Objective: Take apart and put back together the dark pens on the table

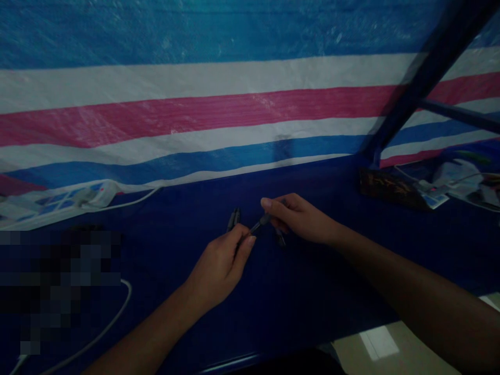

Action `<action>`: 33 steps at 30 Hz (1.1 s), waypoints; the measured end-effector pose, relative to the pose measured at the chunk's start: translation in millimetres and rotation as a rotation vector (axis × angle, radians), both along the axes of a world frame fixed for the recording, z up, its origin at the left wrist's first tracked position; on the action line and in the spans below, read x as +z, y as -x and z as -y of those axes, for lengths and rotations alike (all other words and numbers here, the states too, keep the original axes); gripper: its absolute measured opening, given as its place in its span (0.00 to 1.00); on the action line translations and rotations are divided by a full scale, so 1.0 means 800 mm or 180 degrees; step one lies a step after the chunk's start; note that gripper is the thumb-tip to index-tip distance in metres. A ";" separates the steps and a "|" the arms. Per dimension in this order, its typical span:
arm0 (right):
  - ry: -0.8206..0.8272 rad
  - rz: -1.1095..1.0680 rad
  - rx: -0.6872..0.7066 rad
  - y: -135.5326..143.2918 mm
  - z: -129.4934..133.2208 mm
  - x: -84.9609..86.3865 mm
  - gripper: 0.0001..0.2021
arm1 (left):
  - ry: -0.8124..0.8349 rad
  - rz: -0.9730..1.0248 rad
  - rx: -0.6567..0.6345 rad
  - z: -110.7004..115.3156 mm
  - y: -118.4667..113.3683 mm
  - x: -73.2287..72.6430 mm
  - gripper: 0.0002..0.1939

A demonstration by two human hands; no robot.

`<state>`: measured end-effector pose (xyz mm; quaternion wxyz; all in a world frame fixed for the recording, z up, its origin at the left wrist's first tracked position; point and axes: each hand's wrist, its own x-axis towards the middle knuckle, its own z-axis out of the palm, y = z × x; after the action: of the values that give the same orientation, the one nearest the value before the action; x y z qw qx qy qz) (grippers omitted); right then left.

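Note:
A slim, dark grey, pen-like stick (pixel 255 227) is stretched slantwise between my two hands over the blue tabletop (pixel 312 291). My left hand (pixel 221 263) pinches its lower left end between thumb and forefinger. At the upper right, my right hand (pixel 300 216) has its fingers closed around the thicker end. Just behind my left fingers lie small dark grey slender pieces (pixel 233 219), partly hidden by that hand. Below my right fingers shows another short dark piece (pixel 280 239); whether it rests on the table or is held, I cannot tell. Dim light blurs the details.
A white power strip (pixel 105 194) with a cable lies along the back left. A pixelated dark patch and a white cord (pixel 127 299) are at the left. A dark box-like object (pixel 390 188) and clear plastic items (pixel 459 174) stand at the right beside a blue frame post (pixel 406 99).

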<state>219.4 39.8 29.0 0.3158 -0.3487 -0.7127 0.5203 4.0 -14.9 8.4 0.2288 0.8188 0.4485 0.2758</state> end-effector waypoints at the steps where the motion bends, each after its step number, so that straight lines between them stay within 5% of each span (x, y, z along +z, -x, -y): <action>1: -0.0103 0.0024 -0.0105 -0.003 -0.002 0.003 0.32 | 0.0012 0.0005 0.0026 0.000 0.000 0.000 0.13; 6: -0.0294 0.0182 -0.0073 -0.009 -0.014 0.002 0.32 | 0.0055 0.0132 0.0159 0.001 0.001 0.002 0.13; 8: -0.0591 0.0383 -0.0424 -0.009 -0.018 -0.003 0.31 | 0.0094 0.0231 0.0317 -0.001 0.002 0.000 0.14; 11: -0.1170 0.1691 -0.0996 -0.012 -0.022 -0.009 0.19 | 0.0176 0.0333 0.0577 -0.008 0.005 -0.005 0.14; 14: -0.1040 0.2761 -0.0669 -0.013 -0.022 -0.012 0.13 | 0.0315 0.0367 0.0779 -0.015 0.009 -0.011 0.15; 18: -0.1104 0.3185 -0.0484 -0.008 -0.016 -0.013 0.12 | 0.0490 0.0407 0.0791 -0.018 0.010 -0.014 0.16; 29: -0.1133 0.2581 -0.0261 0.006 -0.001 -0.016 0.11 | 0.0280 0.0331 0.0491 -0.017 0.002 -0.014 0.16; 33: -0.1075 0.1467 -0.0248 0.003 0.001 -0.007 0.22 | 0.0138 0.0444 0.0482 -0.014 0.003 -0.011 0.15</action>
<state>217.4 39.2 23.4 0.2188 -0.4273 -0.8283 0.2888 1.7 -3.4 -0.2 0.2557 0.7562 0.4979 0.3390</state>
